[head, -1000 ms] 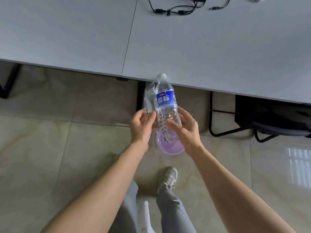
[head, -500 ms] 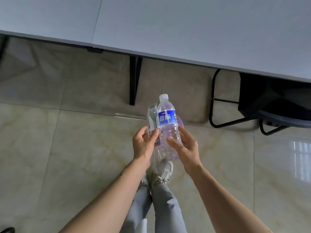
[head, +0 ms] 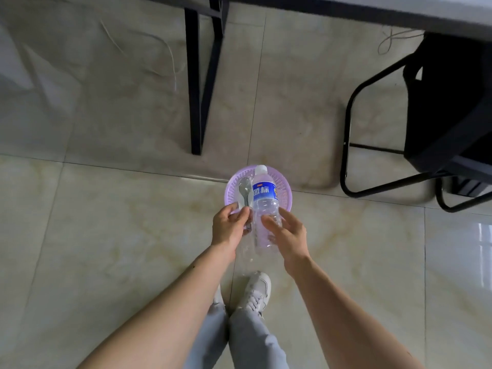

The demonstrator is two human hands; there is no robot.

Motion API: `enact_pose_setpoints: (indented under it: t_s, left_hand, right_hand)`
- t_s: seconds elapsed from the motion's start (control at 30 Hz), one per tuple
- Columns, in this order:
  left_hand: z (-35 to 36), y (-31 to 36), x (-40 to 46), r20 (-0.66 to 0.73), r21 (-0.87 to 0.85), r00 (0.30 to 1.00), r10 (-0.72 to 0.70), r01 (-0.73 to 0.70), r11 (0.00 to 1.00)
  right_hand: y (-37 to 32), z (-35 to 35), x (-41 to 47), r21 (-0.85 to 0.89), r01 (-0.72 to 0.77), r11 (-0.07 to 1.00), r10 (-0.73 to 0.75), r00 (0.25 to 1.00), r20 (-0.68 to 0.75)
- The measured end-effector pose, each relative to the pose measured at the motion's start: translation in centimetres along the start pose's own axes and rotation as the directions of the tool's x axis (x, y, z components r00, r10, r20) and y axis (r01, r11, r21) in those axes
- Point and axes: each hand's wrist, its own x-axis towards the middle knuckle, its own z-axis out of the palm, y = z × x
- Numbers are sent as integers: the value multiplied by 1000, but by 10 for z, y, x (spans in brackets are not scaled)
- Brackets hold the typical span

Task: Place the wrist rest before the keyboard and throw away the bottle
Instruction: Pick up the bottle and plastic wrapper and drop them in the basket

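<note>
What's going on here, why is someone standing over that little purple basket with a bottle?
A person is standing on a tiled floor, holding a clear plastic water bottle with a blue label over a small purple basket on the floor. The right hand is at the bottle's lower part with its fingers spread. The left hand pinches a spoon in clear wrapping beside the bottle. The bottle looks about to go into the basket but has not yet been dropped.
</note>
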Motion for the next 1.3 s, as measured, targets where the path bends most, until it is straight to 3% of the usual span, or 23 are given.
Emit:
enact_pose_setpoints:
  t_s: [0.43,1.03,1.17,1.3]
  left_hand:
    - [10,-81,114,62,141,998,-14,5,990]
    - [16,-94,165,205,273,974,-101,43,961]
    - [19,-88,163,276,273,950,-146,68,960]
    - [18,-81,165,252,286,963,-91,15,958]
  right_hand:
    - [97,12,94,124,-184,975,201,968,-148]
    - [136,18,145,180,-219,959,257,939,-229]
    - [130,17,145,153,-194,969,226,945,-237]
    - [127,16,142,148,-131,980,166,952,-257]
